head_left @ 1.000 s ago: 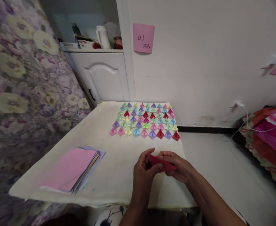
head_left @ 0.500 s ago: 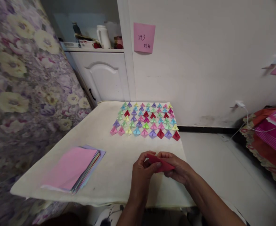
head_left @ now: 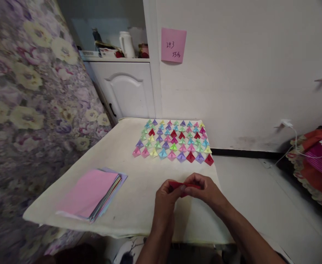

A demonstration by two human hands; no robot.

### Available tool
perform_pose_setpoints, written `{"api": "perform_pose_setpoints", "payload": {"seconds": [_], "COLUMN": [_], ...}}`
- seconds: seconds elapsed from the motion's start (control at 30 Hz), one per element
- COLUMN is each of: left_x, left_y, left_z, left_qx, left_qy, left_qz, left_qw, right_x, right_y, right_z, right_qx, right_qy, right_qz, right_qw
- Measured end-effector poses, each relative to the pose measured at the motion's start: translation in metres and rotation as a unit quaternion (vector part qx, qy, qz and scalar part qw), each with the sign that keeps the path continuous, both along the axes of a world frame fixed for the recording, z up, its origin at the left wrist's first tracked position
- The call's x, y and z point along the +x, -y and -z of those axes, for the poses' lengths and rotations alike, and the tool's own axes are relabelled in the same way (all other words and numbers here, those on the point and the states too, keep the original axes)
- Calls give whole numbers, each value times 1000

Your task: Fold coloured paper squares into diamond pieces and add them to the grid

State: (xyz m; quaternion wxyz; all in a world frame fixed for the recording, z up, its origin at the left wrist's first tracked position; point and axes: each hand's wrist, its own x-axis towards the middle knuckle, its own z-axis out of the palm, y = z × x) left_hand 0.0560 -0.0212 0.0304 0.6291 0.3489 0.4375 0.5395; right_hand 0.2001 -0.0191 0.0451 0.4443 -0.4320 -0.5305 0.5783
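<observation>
1. The largest thing near us was the pale-covered table (head_left: 114, 154). Above its near right part, the red paper (head_left: 176, 184) was held in the air.
2. On the far part of the table, small folded papers (head_left: 173, 147) of many colours lay in close rows.
3. At the left lay a stack of paper sheets (head_left: 91, 192), a pink one on its top.
4. Our left hand (head_left: 165, 194) and right hand (head_left: 205, 185) were both gripping the red paper, with the thumbs close together near its middle.
5. In our judgement, we were working on a fold. To do it well, we needed to keep the edges aligned, press equally with both thumbs, and protect the corners from bending.
6. The folds were hard to make out: the paper stood almost edge-on to us, and fingers hid its ends. We could not tell whether its edges met. Our forearms were cut off at the bottom.
</observation>
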Motion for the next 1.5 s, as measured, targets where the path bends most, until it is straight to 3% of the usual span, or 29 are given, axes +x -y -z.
{"api": "perform_pose_setpoints", "payload": {"seconds": [0.23, 0.5, 0.77, 0.97, 1.1, 1.2, 1.3, 1.5], "left_x": [0, -3, -1, 0, 4, 5, 6, 6], "left_y": [-3, 3, 2, 2, 4, 3, 2, 2], "left_z": [6, -1, -5, -6, -6, -5, -2, -1], "left_qx": [5, 32, 20, -31, -44, -39, -26, -28], "left_qy": [36, -7, -47, -37, -10, -24, -34, -39], "left_qz": [6, -13, 80, 150, 150, 114, 95, 75], "left_qw": [999, 999, 995, 987, 988, 992, 995, 996], "right_x": [-1, 3, 7, 10, 9, 7, 4, 4], "right_y": [-2, -3, -3, -2, 0, 2, 4, 6], "right_z": [11, 6, 4, 0, -1, -3, -6, -7], "right_qx": [6, -4, 9, -9, -7, 33, 125, 226], "right_qy": [19, 15, 8, -8, 9, 71, 152, 202], "right_qz": [20, 35, 24, 17, 23, 66, 128, 151], "right_qw": [1000, 999, 1000, 1000, 1000, 995, 972, 941]}}
